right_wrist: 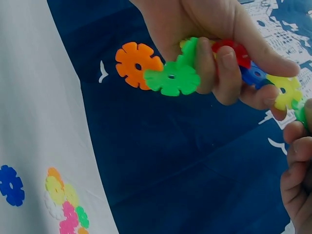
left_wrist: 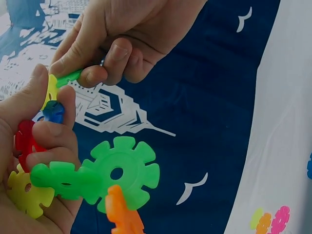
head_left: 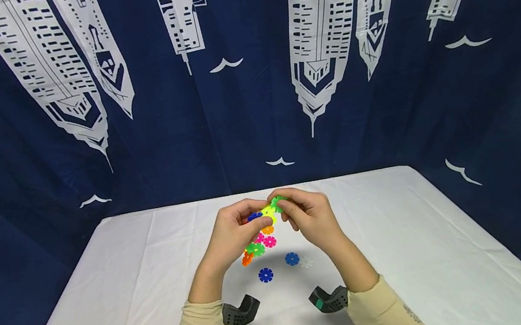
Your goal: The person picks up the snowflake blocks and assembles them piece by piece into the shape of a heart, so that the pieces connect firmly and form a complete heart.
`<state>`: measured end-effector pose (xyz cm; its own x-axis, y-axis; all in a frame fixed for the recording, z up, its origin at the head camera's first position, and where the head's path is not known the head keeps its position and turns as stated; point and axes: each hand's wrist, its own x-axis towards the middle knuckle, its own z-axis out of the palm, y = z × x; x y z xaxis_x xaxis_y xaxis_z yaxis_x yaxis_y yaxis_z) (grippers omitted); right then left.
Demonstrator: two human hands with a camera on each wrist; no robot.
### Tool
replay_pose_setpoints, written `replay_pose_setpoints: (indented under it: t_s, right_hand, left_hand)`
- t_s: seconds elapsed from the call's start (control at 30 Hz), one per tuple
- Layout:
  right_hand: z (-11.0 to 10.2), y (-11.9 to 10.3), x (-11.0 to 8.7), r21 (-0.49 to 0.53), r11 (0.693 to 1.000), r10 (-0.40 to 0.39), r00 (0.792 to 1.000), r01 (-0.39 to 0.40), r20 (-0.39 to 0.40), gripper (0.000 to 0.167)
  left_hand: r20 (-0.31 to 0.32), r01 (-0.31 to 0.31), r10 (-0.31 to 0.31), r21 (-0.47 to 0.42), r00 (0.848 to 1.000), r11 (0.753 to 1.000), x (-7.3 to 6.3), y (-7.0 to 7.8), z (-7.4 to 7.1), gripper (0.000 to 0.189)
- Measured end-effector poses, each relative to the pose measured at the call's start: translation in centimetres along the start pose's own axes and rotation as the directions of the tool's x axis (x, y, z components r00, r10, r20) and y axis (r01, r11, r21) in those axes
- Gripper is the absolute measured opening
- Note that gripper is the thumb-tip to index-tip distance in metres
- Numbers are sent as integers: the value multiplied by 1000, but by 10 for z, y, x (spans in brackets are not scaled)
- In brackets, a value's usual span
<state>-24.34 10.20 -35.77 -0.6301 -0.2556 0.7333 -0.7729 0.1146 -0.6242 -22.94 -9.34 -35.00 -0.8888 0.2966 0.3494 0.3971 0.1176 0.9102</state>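
Observation:
My left hand [head_left: 230, 234] grips a chain of slotted plastic flower discs. In the left wrist view a yellow disc [left_wrist: 51, 90] sticks up between thumb and index finger, above a blue disc [left_wrist: 53, 113] and a red disc [left_wrist: 23, 139]. Below the fingers hang a large green disc [left_wrist: 139, 165] and an orange disc [left_wrist: 122, 217]. My right hand [head_left: 313, 219] pinches a small green disc [head_left: 277, 203] against the yellow one's edge. Whether their slots interlock, I cannot tell. Both hands are raised over the table, close together.
Loose discs lie on the white-covered table [head_left: 147, 278]: a dark blue disc [head_left: 266, 275], a lighter blue disc [head_left: 292, 258], a whitish disc [head_left: 307, 262], a pink disc [head_left: 270, 241] and others. Behind the table hangs a navy curtain [head_left: 243, 109] with white building prints.

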Motion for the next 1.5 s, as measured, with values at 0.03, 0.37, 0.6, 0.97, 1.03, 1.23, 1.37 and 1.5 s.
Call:
replay_pose_setpoints:
  t_s: [0.03, 0.37, 0.6, 0.97, 1.03, 1.23, 1.37, 1.5]
  right_hand:
    - [1, 0, 0, 6, 1000, -3, 1000, 3, -7, 14]
    - [4, -4, 0, 34, 999, 9, 1000, -9, -7, 13]
    - [2, -6, 0, 45, 997, 57, 998, -59, 34, 12]
    - [0, -9, 2, -33, 996, 83, 995, -82, 51, 16]
    - [-2, -9, 2, -46, 996, 78, 996, -76, 48, 17]
    - [-4, -6, 2, -31, 994, 102, 993, -101, 57, 25]
    - [-4, -1, 2, -22, 992, 122, 991, -121, 51, 29]
    - [-2, 8, 0, -51, 990, 129, 992, -130, -14, 25]
  left_hand:
    - [-2, -6, 6, -1, 1000, 1000, 0, 0, 0, 27]
    - [-14, -29, 29, -2, 999, 1000, -1, 4, -1, 26]
    - [-5, -42, 42, -15, 999, 999, -2, 6, 0, 24]
    - [22, 11, -10, -41, 1000, 999, -1, 5, 0, 23]
    - [33, 29, -27, -49, 999, 998, 0, 4, 1, 25]
    - [25, 66, -66, -20, 998, 998, 0, 3, 1, 28]
    - [3, 66, -66, -12, 998, 998, 0, 2, -2, 29]
    - [-19, 76, -76, -19, 997, 997, -1, 1, -5, 30]
